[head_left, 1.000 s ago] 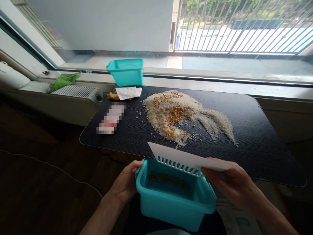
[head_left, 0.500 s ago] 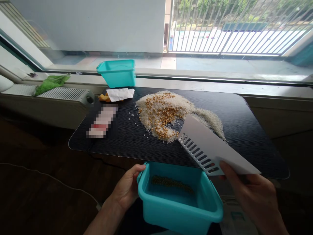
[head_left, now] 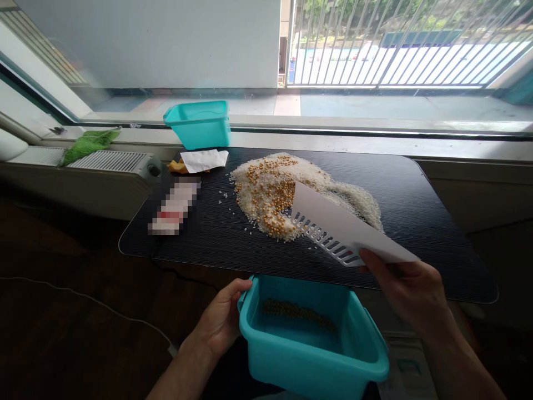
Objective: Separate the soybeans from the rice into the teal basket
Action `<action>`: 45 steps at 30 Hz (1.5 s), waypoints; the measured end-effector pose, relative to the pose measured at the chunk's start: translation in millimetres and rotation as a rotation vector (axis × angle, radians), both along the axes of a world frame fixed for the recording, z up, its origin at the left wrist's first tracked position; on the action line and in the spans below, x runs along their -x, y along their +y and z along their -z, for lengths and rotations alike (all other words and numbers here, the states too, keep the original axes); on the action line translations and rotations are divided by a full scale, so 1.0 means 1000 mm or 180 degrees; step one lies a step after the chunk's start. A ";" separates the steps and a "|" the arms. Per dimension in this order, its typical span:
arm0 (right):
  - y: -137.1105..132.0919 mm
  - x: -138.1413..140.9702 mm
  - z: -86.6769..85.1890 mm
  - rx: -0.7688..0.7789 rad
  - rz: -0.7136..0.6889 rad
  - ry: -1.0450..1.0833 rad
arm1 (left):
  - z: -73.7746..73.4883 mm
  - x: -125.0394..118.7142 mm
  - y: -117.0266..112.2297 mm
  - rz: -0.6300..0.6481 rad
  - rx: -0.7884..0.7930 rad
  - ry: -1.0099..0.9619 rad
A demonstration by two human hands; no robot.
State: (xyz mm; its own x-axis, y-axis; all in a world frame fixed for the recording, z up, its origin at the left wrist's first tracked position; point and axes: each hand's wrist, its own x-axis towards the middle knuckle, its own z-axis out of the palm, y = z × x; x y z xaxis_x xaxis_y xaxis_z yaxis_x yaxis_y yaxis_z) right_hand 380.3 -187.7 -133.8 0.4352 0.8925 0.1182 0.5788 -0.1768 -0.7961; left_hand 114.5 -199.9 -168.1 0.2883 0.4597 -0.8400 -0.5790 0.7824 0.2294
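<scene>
My left hand [head_left: 225, 319] is closed on the left rim of a teal plastic bin [head_left: 316, 358], held below the table's front edge. A band of small round grains [head_left: 297, 314] lies on the bin's floor, dark in the shade. In my right hand [head_left: 410, 291] is a thin white slotted scoop [head_left: 335, 214], tilted, its row of slots facing down and left. Its far end is over the near side of a heap of white rice [head_left: 316, 172]; whether it touches is unclear. Yellow round kernels, like soybeans [head_left: 278, 194], are mixed into the heap.
On the black table [head_left: 420, 233], a pixelated pale object [head_left: 175, 205] and white paper [head_left: 204, 161] over a yellow cloth [head_left: 177, 166] lie left. Another teal bin [head_left: 202, 130] stands behind, by the window. A green cloth [head_left: 89, 144] drapes the radiator [head_left: 120, 159]. A cable [head_left: 104, 311] hangs left.
My right hand has moved the white scoop up and left, farther over the heap. The teal bin and my left hand have shifted slightly right in view.
</scene>
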 end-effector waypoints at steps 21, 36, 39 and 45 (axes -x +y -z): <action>-0.008 0.002 -0.006 0.0085 -0.0597 -0.0039 | 0.003 0.005 0.001 -0.0040 0.0062 -0.0025; -0.020 -0.008 -0.019 0.0263 -0.0577 0.0055 | 0.001 0.011 0.002 -0.0096 0.0029 -0.0087; -0.020 -0.011 -0.017 0.0316 -0.0488 0.0042 | 0.000 0.010 0.002 -0.0114 0.0035 -0.0082; -0.017 -0.012 -0.015 0.0238 -0.0613 0.0121 | 0.001 0.011 0.002 -0.0112 0.0055 -0.0073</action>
State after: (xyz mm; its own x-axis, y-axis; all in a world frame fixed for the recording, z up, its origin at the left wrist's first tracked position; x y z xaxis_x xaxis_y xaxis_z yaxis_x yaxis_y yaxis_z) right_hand 392.4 -204.5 -119.2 0.2587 0.9653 0.0352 0.5774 -0.1253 -0.8068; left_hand 103.8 -198.2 -169.1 0.2916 0.4554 -0.8412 -0.6112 0.7652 0.2024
